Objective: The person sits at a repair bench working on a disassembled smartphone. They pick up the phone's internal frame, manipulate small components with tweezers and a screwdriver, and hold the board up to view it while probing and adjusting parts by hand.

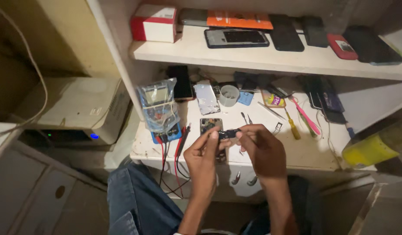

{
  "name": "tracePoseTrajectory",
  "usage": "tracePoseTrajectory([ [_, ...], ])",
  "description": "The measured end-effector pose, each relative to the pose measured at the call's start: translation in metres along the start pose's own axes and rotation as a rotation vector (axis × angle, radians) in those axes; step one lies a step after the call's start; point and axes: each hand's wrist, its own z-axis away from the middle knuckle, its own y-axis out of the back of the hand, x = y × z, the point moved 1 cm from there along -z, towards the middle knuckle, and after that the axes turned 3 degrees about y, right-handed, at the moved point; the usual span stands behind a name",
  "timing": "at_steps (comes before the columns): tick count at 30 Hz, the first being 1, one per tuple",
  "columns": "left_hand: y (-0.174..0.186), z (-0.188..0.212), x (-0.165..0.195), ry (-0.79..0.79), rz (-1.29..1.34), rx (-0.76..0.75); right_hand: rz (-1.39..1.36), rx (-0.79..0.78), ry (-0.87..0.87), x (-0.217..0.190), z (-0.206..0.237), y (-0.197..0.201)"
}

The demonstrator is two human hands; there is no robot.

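Above the white surface (305, 152), both hands meet on a small black part (228, 133): the left hand (203, 162) pinches one end with fingers closed, the right hand (264, 150) pinches the other. Just beyond it an opened phone (209, 125) lies flat. Left of that stands a multimeter in a clear plastic bag (158, 106), red and black leads hanging over the edge. On the shelf (262, 58) above sit a red and white box (154, 23) and a flat orange package (239, 20).
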Motion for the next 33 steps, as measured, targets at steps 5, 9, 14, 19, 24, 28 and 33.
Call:
tracePoseTrajectory([
  [5,-0.001,0.003,0.003,-0.022,-0.185,0.011,0.308,0.116,-0.001,0.011,0.006,0.006],
  [9,-0.004,0.005,-0.003,0.032,-0.232,0.032,0.337,0.154,0.094,0.02,0.013,0.009],
  [14,-0.004,0.01,-0.013,0.028,-0.256,0.028,0.319,0.242,-0.102,0.032,0.018,0.011],
  [19,0.001,0.007,-0.02,-0.047,-0.223,0.018,0.158,0.232,-0.074,0.033,0.016,0.005],
  [24,0.008,0.003,-0.024,-0.035,-0.204,0.053,0.289,0.175,0.027,0.032,0.015,-0.003],
  [28,0.008,0.006,-0.032,-0.061,-0.168,0.102,0.394,0.189,0.051,0.037,0.015,-0.006],
  [33,0.009,0.009,-0.034,-0.074,-0.241,0.114,0.584,0.242,0.247,0.04,0.019,-0.007],
])
